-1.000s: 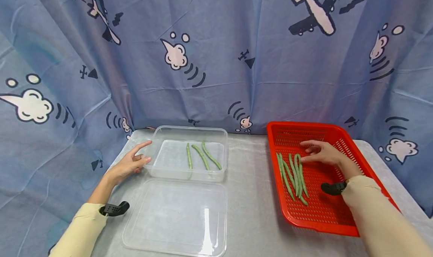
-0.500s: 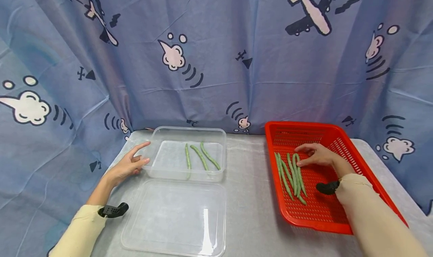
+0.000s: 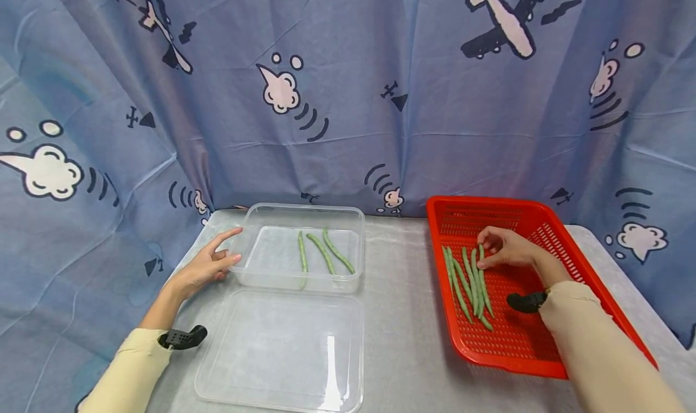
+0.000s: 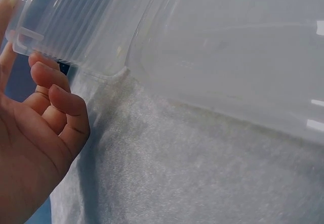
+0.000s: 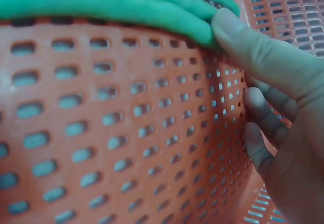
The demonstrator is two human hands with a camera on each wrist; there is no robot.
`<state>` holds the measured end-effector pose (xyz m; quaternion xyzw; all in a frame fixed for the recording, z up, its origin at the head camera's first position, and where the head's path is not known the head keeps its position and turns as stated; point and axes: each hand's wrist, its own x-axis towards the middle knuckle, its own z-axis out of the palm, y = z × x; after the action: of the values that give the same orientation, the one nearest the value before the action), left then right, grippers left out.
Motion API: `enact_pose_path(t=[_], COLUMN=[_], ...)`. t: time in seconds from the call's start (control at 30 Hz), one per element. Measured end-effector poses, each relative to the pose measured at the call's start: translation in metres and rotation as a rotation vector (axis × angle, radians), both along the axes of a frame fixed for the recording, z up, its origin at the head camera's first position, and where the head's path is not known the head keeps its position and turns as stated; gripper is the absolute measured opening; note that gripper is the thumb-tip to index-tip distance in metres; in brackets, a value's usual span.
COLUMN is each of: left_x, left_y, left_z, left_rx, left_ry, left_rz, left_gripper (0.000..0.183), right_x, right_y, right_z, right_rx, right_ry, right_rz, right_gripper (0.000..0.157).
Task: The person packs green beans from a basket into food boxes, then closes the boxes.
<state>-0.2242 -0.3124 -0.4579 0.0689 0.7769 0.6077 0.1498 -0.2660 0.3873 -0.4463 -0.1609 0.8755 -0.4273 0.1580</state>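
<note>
Before me is a pale grey table point(image 3: 402, 340). On its left I have a clear plastic box point(image 3: 277, 250), with a clear lid point(image 3: 283, 340) lying flat nearer me; on its right sits a red perforated basket point(image 3: 513, 340).

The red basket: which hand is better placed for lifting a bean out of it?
Right, probably: the right hand pinches a green bean inside the red basket, while the left hand is away at the clear container.
</note>
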Motion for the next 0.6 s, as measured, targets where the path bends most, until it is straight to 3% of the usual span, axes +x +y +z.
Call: enact_pose_path(t=[0.17, 0.4, 0.6], left_x=[0.000, -0.002, -0.003], left_y=[-0.001, -0.002, -0.002], left_z=[0.000, -0.003, -0.004], left_rx=[0.015, 0.023, 0.033], left_ry=[-0.001, 0.002, 0.009], left_rz=[-0.003, -0.009, -0.010], left_gripper=[0.073, 0.074, 0.071], right_x=[-0.003, -0.001, 0.004], right_y=[0.001, 0.006, 0.011], right_z=[0.002, 0.005, 0.011], right_rx=[-0.047, -0.049, -0.233], right_ry=[-0.050, -0.034, -0.158], right_rz=[0.008, -0.009, -0.117], right_gripper=[0.043, 0.040, 0.043])
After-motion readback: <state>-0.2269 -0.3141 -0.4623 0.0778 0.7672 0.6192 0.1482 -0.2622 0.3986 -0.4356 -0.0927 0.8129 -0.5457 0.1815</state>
